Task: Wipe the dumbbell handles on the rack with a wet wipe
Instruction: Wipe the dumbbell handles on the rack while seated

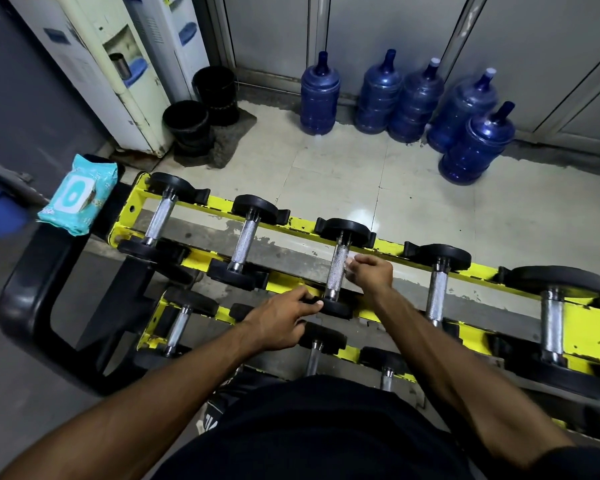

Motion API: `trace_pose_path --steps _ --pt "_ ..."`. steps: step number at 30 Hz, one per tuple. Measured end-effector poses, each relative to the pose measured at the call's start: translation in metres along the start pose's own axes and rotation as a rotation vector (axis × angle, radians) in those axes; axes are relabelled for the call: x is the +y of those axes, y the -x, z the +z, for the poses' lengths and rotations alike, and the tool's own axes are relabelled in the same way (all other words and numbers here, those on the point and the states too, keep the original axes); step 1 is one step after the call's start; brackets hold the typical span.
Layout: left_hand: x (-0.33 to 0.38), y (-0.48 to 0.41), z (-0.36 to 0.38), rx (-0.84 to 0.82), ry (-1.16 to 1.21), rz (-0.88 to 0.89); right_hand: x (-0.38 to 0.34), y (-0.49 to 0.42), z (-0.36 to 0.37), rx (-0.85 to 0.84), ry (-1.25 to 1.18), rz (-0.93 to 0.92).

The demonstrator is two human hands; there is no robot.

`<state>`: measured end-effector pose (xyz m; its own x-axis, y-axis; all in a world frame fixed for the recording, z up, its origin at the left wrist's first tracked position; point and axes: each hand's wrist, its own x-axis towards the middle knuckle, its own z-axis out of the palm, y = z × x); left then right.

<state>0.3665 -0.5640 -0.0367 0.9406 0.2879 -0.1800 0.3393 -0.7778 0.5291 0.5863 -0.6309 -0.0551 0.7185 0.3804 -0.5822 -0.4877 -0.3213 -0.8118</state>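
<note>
A yellow rack (388, 245) holds several black dumbbells with knurled steel handles on its top tier. My right hand (371, 273) is closed on a white wet wipe (350, 263), pressed against the right side of the third dumbbell's handle (336, 270). My left hand (281, 322) grips the near black head (336, 308) of that same dumbbell. Other handles lie to the left (243, 242) and to the right (436, 292). A lower tier holds more dumbbells, partly hidden by my arms.
A teal pack of wet wipes (75, 197) lies on a black stand (25, 289) left of the rack. Several blue water jugs (413, 102) stand on the floor behind. Two black buckets (201, 109) and water dispensers (118, 64) are at the back left.
</note>
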Motion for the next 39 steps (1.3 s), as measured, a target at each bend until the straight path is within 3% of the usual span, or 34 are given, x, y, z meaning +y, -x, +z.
trace_pose_path --steps 4,8,9,11,16,18,22,26,29,34,37,39 --pt "-0.001 -0.004 -0.001 0.000 0.013 -0.012 -0.003 0.008 -0.017 -0.137 0.185 0.172" --pt "-0.003 -0.009 -0.003 -0.011 0.007 -0.014 -0.014 -0.001 -0.002 -0.014 -0.173 0.109" --pt "-0.002 -0.009 -0.003 -0.010 0.006 -0.013 -0.013 -0.002 0.005 0.040 -0.152 0.009" --pt "-0.002 -0.009 -0.003 -0.013 0.005 -0.011 -0.006 0.000 0.010 0.096 0.163 -0.263" --pt "-0.002 -0.008 -0.003 -0.004 0.007 -0.013 0.003 0.014 -0.020 -0.174 1.013 -1.007" --pt "-0.001 -0.008 -0.003 0.000 0.008 -0.013 -0.010 0.011 -0.019 -0.158 1.186 -1.123" --pt "0.000 -0.007 -0.004 -0.004 0.012 -0.016 -0.030 0.001 0.004 -0.118 1.314 -1.108" --pt "0.001 -0.005 -0.003 0.005 0.009 -0.023 -0.018 0.001 0.017 -0.403 1.616 -1.151" --pt "0.001 -0.005 -0.003 0.003 -0.004 -0.022 -0.022 0.004 0.026 -0.464 1.722 -1.124" --pt "-0.001 -0.007 -0.002 0.001 0.003 -0.039 -0.043 -0.003 0.031 -0.252 1.617 -1.040" --pt "-0.002 -0.008 -0.002 0.010 0.007 -0.029 -0.027 0.009 0.017 -0.368 1.615 -1.109" --pt "-0.002 -0.010 -0.002 0.009 0.004 -0.030 -0.014 0.015 0.002 -0.407 1.465 -1.152"
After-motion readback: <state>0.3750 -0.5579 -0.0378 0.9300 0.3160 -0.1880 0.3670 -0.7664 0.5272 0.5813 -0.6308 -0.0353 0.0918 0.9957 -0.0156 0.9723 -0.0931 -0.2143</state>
